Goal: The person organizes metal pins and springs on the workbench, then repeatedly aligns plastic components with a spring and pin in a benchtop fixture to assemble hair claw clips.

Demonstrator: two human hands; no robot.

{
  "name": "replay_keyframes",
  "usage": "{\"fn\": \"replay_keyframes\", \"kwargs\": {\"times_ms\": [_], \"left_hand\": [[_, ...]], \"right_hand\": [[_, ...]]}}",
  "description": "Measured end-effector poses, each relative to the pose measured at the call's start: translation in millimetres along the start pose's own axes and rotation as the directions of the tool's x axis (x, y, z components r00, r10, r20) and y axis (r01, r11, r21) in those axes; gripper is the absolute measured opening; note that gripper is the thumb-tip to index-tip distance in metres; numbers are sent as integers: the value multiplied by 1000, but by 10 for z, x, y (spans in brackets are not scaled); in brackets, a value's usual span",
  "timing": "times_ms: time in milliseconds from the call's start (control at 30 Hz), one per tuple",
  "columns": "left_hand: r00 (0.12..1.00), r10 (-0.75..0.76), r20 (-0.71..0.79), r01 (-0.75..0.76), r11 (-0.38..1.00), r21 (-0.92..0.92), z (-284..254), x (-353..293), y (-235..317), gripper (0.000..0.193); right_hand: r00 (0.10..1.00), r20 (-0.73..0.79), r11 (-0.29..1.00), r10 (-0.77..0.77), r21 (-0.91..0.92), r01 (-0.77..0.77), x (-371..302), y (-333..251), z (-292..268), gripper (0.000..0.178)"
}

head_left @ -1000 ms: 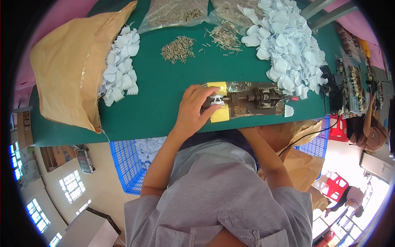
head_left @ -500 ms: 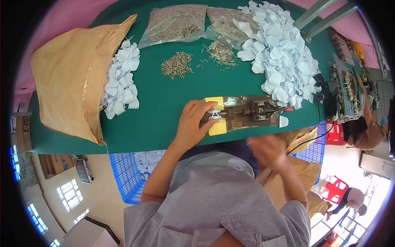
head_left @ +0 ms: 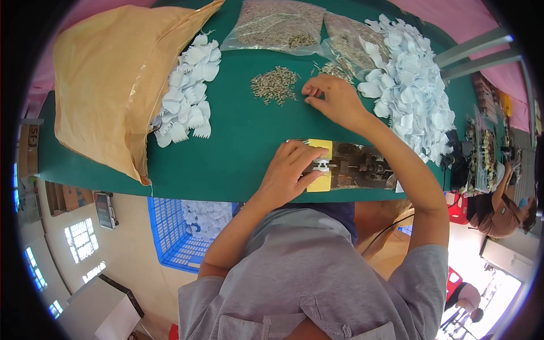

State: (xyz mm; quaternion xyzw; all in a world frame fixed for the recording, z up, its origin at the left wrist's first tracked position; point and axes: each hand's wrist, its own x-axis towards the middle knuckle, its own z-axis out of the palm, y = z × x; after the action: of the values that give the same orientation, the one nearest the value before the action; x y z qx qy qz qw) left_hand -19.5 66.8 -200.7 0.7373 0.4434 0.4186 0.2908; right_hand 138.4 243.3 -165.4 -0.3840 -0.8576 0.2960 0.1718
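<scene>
White plastic piece, probably light, stiff, best side-held: your left hand pinches it; can't tell if your right hand grips.

Over one tabletop, one left hand and one right hand are counted. One metal jig is seen, with one white part at its end and two yellow patches. Two heaps of white pieces are laid out, and a third is held in one blue basket; single pieces cannot be counted. One pile of small metal bits, one pile of thin pins, two clear bags, one brown sack and two other people are seen.
</scene>
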Motion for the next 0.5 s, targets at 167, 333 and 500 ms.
{"fn": "replay_keyframes", "kwargs": {"times_ms": [167, 333, 500], "left_hand": [[1000, 10, -18, -10, 1000, 11, -32, 14, 2, 44], [999, 34, -19, -34, 999, 13, -17, -5, -32, 44], [1000, 16, -17, -16, 1000, -1, -10, -21, -40, 42]], "right_hand": [[1000, -24, 996, -20, -89, 18, 119, -64, 228, 14], [1000, -5, 985, -2, -170, 1, 113, 19, 284, 14], [996, -31, 989, -89, -118, 85, -65, -57, 153, 14]]}}
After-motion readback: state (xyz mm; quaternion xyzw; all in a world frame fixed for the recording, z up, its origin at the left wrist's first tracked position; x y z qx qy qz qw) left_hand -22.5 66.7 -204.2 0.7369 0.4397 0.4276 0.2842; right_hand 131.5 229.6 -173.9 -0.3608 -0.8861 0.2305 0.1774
